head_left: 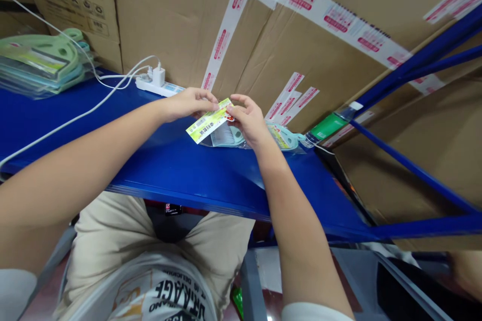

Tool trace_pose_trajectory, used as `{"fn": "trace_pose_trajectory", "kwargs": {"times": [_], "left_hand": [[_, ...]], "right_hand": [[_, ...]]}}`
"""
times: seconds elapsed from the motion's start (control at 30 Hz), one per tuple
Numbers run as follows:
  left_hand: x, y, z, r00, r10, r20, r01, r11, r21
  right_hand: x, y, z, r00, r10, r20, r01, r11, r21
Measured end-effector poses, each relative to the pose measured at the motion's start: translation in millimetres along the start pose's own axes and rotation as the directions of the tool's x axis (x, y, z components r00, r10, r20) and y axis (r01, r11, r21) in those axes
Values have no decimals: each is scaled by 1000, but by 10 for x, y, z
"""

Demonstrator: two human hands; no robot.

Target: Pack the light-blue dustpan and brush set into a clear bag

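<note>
Card [209, 123], yellow-green and printed, sits pinched between both hands above the blue shelf [181, 170], and I place everything else off that shelf. At its far left end lies a stack of green plastic pieces [41, 62] in clear sleeves. A white cable [71, 118] runs across the shelf top from there to a power strip [158, 85] with a charger plugged in, set at the shelf's back edge against the cartons [181, 20]. Near the shelf's middle, my left hand [188, 104] is closed on the card's upper edge, thumb and fingers gripping it. My right hand [246, 120] is closed on the card's right end, fingertips curled over it. Under the card, lying on the shelf, is a pale blue piece in a clear bag [241, 136]; whether the card is already partly inside that bag I cannot tell. Further right, at the shelf's end, a green tag [327, 126] clings to the upright. As I judge it, the card could crease or skew if the two pinches pull unevenly, and the slick bag could slide toward the front edge because neither hand pins it down.
</note>
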State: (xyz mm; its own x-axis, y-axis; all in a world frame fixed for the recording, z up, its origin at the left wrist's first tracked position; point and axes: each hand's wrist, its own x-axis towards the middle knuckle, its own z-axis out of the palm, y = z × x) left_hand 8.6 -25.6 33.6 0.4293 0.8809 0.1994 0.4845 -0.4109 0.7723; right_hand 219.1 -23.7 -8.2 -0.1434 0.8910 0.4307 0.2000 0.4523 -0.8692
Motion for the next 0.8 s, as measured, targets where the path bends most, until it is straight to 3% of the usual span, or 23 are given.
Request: {"fn": "trace_pose_trajectory", "kwargs": {"times": [0.13,0.23,0.4,0.47,0.53,0.57,0.6,0.63,0.73,0.8], "left_hand": [[17,-46,56,997,-31,73,50,962,-267],[62,-130,22,992,-122,44,129,888,-441],[113,-223,-89,958,-285,-25,232,828,-510],[116,-229,-127,948,-314,-52,245,824,-511],[115,-222,-152,943,-324,-78,243,828,-505],[115,-216,-158,942,-324,-83,242,830,-502],[115,-210,-160,942,-325,-85,242,831,-501],[117,-205,-159,942,-326,-84,242,830,-503],[122,-207,-141,945,-320,-75,236,819,-524],[121,-217,-123,949,-309,-63,231,818,-527]], "right_hand": [[-16,-37,49,992,122,-32,-123,992,-25],[-13,-50,54,978,181,-100,-191,977,-96],[-28,-77,-1,975,91,-204,-154,936,-318],[-78,-218,-12,990,55,-126,-101,915,-391],[-174,-470,14,990,104,94,-60,919,-390],[-249,-621,52,959,144,243,-49,932,-359],[-346,-772,113,901,173,399,-42,947,-317],[-472,-906,201,814,190,549,-35,960,-279],[-1013,-1037,641,438,176,882,31,977,-210],[-1438,-813,1030,242,150,958,122,975,-184]]}}
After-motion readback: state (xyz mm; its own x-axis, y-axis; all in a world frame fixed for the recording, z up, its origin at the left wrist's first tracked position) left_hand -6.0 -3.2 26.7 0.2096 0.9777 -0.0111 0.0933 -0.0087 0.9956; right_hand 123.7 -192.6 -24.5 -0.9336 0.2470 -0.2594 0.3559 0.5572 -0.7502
